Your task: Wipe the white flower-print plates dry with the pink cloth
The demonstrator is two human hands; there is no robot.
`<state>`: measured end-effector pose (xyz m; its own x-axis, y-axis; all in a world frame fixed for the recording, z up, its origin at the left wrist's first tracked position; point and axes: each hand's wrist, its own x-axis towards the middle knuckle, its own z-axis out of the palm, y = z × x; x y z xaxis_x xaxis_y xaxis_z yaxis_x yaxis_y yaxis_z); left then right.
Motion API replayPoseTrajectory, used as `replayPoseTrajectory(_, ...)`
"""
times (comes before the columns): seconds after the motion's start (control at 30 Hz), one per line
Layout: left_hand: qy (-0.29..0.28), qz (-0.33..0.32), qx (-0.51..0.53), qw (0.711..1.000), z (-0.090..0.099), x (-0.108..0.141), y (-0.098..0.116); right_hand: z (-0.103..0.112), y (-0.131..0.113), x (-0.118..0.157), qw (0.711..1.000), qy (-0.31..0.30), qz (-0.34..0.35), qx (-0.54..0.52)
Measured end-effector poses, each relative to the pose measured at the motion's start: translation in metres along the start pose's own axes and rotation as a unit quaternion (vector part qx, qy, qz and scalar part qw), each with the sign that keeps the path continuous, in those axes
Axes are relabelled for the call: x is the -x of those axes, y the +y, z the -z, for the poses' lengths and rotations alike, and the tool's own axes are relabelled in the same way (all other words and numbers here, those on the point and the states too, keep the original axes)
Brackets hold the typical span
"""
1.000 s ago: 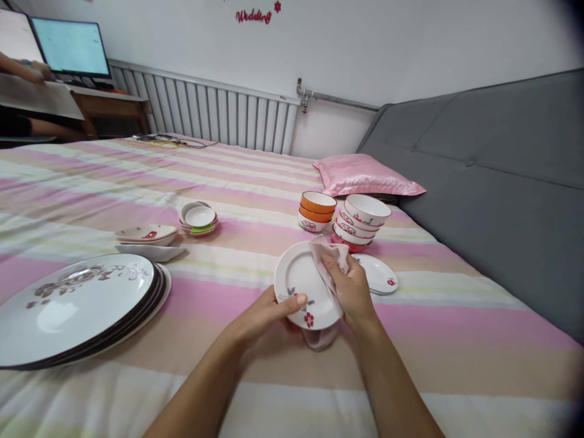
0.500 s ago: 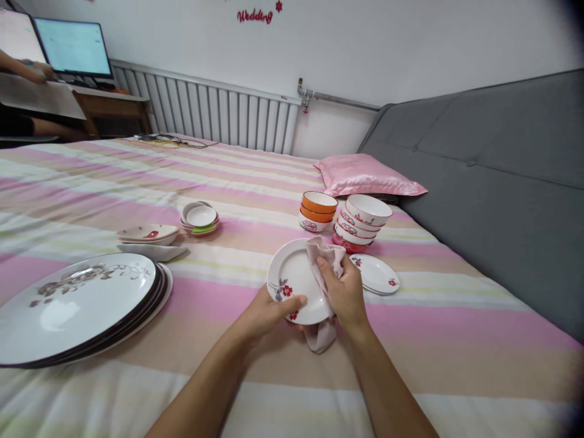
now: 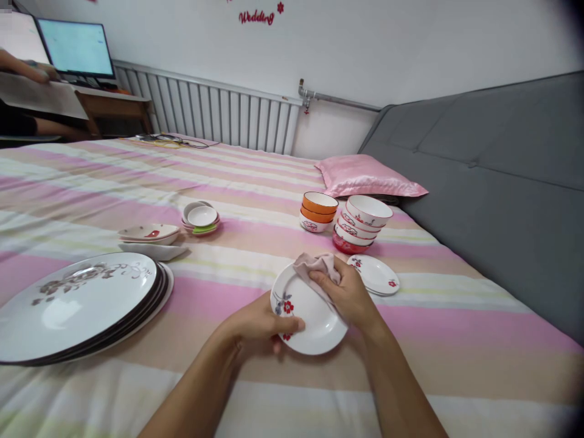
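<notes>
A small white plate (image 3: 314, 325) with red and grey flowers is tilted above the bed, its face toward me. My left hand (image 3: 262, 319) grips its left edge, thumb on the face and fingers underneath. My right hand (image 3: 349, 292) is closed on a pale pink cloth (image 3: 317, 266), pressed against the plate's upper right rim. Just beyond my right hand lie similar flowered plates (image 3: 376, 275), stacked flat. Farther back stand a stack of orange and white bowls (image 3: 318, 213) and a taller stack of white and red bowls (image 3: 365, 222).
Large oval plates (image 3: 91, 304) are piled at the left on the striped bed (image 3: 219, 365). Behind them sit boat-shaped dishes (image 3: 148, 234) and small round dishes (image 3: 201, 216). A pink pillow (image 3: 367, 175) lies by the grey headboard (image 3: 502, 152). A person's arm (image 3: 22, 66) shows at a desk.
The plate has come lower and slightly right in my hands. My right hand with the cloth has moved down a little, and the cloth's end no longer shows below the plate.
</notes>
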<state>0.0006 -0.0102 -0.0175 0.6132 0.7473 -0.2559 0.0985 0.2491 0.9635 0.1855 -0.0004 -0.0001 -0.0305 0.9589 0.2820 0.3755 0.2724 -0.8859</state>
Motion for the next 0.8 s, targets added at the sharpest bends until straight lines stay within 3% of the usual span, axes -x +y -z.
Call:
replayPoseTrajectory(0.27,-0.081,0.076,-0.056,0.992,0.002,0.004,0.001,0.007,-0.01,0.004,0.991,-0.134,0.003,0.011)
replayPoseTrajectory(0.37,-0.079,0.079,-0.061,0.992,0.002,0.003,0.0,0.006,-0.009,0.003,0.99,-0.14,0.007,0.007)
replayPoseTrajectory(0.63,-0.031,0.014,-0.018,0.999,-0.003,-0.001,0.005,0.002,0.005,-0.002,0.992,-0.013,-0.059,-0.111)
replayPoseTrajectory(0.8,0.046,-0.016,0.044,0.998,-0.004,-0.004,0.004,0.007,0.016,-0.007,0.964,0.127,-0.144,-0.184)
